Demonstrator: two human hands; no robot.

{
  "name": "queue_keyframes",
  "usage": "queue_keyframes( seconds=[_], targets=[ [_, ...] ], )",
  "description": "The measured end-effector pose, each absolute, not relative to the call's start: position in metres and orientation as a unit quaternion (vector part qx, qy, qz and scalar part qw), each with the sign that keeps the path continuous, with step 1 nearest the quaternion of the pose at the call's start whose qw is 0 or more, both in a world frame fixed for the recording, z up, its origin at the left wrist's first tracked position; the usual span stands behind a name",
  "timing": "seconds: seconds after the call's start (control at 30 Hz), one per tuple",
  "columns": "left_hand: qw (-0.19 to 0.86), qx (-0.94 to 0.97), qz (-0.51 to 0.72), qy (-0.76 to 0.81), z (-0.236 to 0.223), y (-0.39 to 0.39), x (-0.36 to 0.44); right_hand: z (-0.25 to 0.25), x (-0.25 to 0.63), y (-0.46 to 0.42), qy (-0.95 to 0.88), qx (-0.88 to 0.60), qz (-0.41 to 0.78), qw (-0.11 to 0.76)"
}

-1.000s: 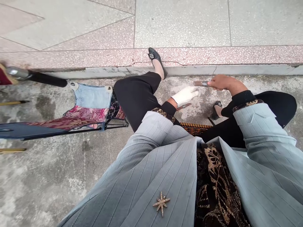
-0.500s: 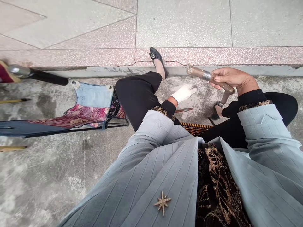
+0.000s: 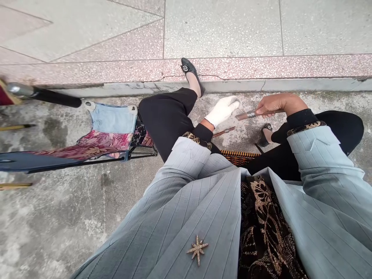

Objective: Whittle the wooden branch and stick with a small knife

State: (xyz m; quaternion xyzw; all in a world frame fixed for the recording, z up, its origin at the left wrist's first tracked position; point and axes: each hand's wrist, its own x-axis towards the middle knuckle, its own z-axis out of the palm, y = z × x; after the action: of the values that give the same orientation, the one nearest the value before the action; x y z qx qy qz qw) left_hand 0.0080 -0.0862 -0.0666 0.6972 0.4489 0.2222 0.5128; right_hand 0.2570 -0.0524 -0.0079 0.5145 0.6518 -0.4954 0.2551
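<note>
My left hand [image 3: 222, 109] wears a white glove. Its fingers are curled together, and a small greyish thing at their tips is too unclear to name. Across from it, my right hand [image 3: 277, 104] is bare and wrapped round a brown L-shaped tool [image 3: 245, 116] with silvery wire wound about it. The tool's near end points at the gloved fingertips, with a small gap between them. Its bent end is mostly hidden behind the right hand. Below the glove, a thin reddish-brown stick [image 3: 227, 131] shows close to the ground.
A woven yellow-and-black edge [image 3: 240, 157] shows between my legs. To the left stands a folding chair [image 3: 112, 116] with blue and floral cloth. A black pole with a metal end [image 3: 56, 96] reaches in above it. A raised tiled ledge [image 3: 232, 68] runs ahead, under one shoe.
My right hand has lowered and turned the tool, bringing its end down toward the glove. My left hand has risen slightly, its fingers curling more.
</note>
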Motion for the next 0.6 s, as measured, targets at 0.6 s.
queue_keyframes(
  seconds=[0.6],
  targets=[
    [0.477,0.722,0.171,0.471,-0.095,-0.071,0.016,0.022,0.269,-0.061,0.644,0.365,-0.669,0.061]
  ],
)
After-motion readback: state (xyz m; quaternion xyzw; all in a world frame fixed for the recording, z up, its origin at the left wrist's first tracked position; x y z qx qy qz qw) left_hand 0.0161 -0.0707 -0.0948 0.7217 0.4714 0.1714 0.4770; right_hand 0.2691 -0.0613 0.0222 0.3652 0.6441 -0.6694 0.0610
